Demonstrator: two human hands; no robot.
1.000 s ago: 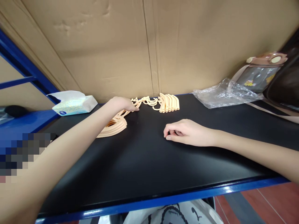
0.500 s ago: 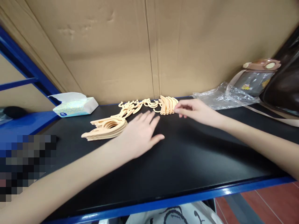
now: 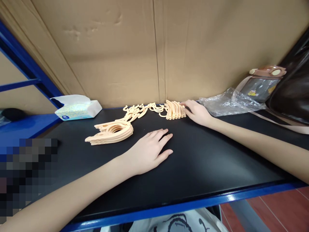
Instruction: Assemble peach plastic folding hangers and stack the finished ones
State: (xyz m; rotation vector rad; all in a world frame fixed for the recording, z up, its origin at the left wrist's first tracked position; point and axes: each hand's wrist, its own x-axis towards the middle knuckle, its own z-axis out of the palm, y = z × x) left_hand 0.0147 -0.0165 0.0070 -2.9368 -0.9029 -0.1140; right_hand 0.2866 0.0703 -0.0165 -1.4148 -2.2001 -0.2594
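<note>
My left hand point(image 3: 152, 151) lies palm down over the black tabletop, fingers stretched and thumb apart, holding nothing. At the right end of a row of curved, peach-coloured plastic hanger arms point(image 3: 174, 110) is my right hand point(image 3: 198, 112). Its fingertips touch or nearly touch the last arms, with the thumb apart from the fingers. Left of my left hand sits a stack of peach plastic hangers point(image 3: 109, 137), laid one on another. Small plastic hooks point(image 3: 155, 108) and a loose heap of hanger pieces point(image 3: 132, 112) lie between the stack and the row.
A tissue pack point(image 3: 78, 108) stands at the back left. Clear plastic wrap point(image 3: 228, 103) and a strapped drink bottle point(image 3: 263, 84) are at the back right, beside a dark bag point(image 3: 293, 80). Cardboard point(image 3: 116, 58) walls the back; a blue rail point(image 3: 193, 202) edges the front.
My left hand has drawn back toward me, away from the pieces. My right hand has lowered its fingers onto the row's right end, where the row now looks wider.
</note>
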